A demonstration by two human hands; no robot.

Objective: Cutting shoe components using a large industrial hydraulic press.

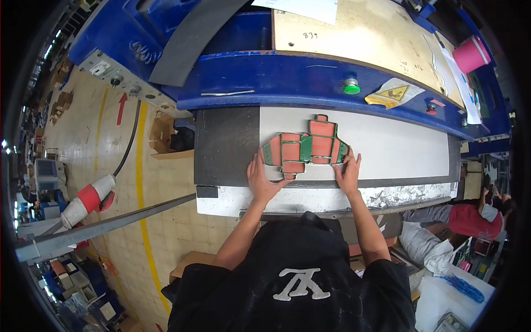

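A cutting die (pixel 306 148) with orange-red foam panels and green edges lies on a pale sheet (pixel 398 138) on the press bed. Its outline is stepped, with slanted wings at both ends. My left hand (pixel 264 180) grips the die's left end, fingers at the slanted wing and thumb along the lower edge. At the opposite end, my right hand (pixel 348 176) holds the right wing between thumb and fingers. Some fingertips are hidden behind the die's edges.
Beyond the bed stands a blue press head (pixel 249 77) with a green button (pixel 351 86) and a red button (pixel 431 108). A pink cup (pixel 471 54) sits at the upper right. A grey bar (pixel 110 227) crosses the left side. Another person (pixel 475 220) is at the right.
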